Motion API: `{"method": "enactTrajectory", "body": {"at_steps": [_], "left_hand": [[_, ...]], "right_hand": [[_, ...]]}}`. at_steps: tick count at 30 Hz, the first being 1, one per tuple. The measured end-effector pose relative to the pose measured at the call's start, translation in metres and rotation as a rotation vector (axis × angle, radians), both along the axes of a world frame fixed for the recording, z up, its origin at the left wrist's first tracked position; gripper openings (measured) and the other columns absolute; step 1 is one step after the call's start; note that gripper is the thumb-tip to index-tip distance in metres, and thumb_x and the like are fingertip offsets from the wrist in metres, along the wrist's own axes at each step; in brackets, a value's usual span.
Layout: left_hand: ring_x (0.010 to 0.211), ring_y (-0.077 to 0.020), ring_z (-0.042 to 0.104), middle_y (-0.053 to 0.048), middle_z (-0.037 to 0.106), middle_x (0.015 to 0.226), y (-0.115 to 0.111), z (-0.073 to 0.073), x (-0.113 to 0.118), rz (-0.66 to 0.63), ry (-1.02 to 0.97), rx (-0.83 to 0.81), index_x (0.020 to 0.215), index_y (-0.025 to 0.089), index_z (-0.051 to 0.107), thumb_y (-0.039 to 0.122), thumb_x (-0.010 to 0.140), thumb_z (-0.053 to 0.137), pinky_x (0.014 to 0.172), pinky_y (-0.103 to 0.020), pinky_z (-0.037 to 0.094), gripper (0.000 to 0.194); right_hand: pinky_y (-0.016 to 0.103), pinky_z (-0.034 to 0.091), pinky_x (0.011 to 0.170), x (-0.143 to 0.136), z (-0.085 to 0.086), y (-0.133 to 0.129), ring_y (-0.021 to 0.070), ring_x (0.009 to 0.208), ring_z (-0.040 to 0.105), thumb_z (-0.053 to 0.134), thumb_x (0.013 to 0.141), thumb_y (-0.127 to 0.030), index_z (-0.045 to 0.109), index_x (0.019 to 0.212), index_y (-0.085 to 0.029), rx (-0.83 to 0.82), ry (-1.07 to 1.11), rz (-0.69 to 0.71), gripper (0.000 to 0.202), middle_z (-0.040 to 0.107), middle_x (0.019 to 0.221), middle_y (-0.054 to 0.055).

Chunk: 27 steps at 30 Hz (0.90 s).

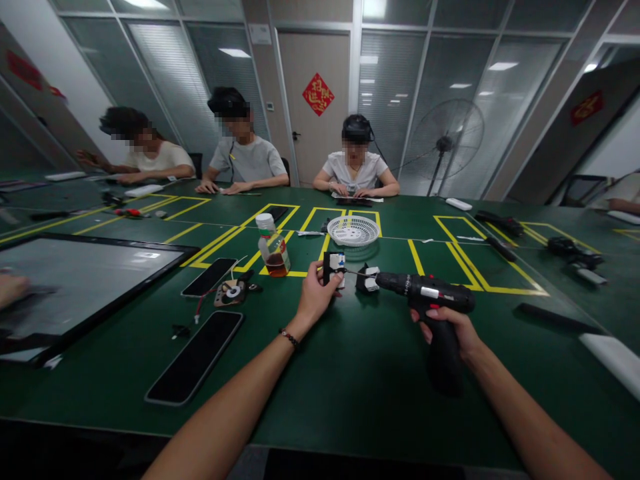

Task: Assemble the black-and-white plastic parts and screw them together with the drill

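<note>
My right hand (450,325) is wrapped round the grip of a black cordless drill (435,293), which points left. Its long thin bit reaches to a small black-and-white part (334,262) that my left hand (320,290) pinches upright between thumb and fingers. What kind of part it is, I cannot make out. Just behind the bit, another small black-and-white piece (369,280) lies on the green table (360,373). Whether the bit's tip sits in a screw is too small to tell.
Left of my hands are a bottle (274,250), a phone (197,360), a second phone (210,277) and a small wired part (231,292). A white basket (353,231) stands beyond. A large framed panel (100,280) lies far left, near another person's hand (14,290). Several people sit around.
</note>
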State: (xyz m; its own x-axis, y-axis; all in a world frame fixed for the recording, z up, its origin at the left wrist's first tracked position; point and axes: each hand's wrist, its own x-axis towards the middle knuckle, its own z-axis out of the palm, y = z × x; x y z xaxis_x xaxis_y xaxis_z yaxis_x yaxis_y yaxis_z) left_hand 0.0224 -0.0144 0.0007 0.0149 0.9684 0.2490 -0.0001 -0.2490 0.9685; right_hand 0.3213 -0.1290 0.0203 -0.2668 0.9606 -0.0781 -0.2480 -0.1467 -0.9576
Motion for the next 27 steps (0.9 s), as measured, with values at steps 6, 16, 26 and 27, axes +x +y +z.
{"method": "enactTrajectory", "body": {"at_steps": [6,16,26,27], "left_hand": [[0.082,-0.0228,0.07,-0.011,0.071,0.104,-0.006,0.009,-0.002,0.14,0.18,0.121,0.12,0.02,0.051,0.04,0.075,0.077,0.068,-0.034,0.058,0.056],[0.093,-0.0278,0.068,-0.012,0.07,0.105,-0.007,0.01,-0.004,0.241,0.36,0.206,0.122,0.021,0.052,0.043,0.073,0.079,0.081,-0.039,0.053,0.06],[0.092,-0.0279,0.068,-0.013,0.07,0.108,-0.007,0.005,-0.004,0.233,0.335,0.162,0.123,0.021,0.051,0.047,0.075,0.077,0.079,-0.039,0.053,0.06],[0.091,-0.0276,0.068,-0.013,0.07,0.108,-0.007,0.005,-0.004,0.228,0.322,0.163,0.122,0.021,0.052,0.047,0.075,0.077,0.077,-0.039,0.053,0.06]], "right_hand": [[0.026,0.044,0.047,-0.003,0.004,-0.002,0.0153,0.049,0.055,0.062,0.078,-0.03,0.071,0.089,-0.011,-0.005,0.013,-0.05,0.024,0.064,0.061,0.006],[0.026,0.045,0.049,0.0,-0.006,-0.003,0.0154,0.05,0.055,0.059,0.084,-0.032,0.072,0.093,-0.01,0.025,-0.052,-0.034,0.026,0.064,0.062,0.006],[0.026,0.044,0.047,-0.007,-0.002,-0.004,0.0155,0.049,0.055,0.061,0.081,-0.031,0.071,0.09,-0.011,0.001,-0.045,-0.055,0.024,0.064,0.061,0.006],[0.026,0.044,0.047,-0.007,-0.002,-0.004,0.0157,0.048,0.055,0.062,0.081,-0.032,0.071,0.089,-0.011,-0.006,-0.042,-0.056,0.024,0.063,0.06,0.005]]}}
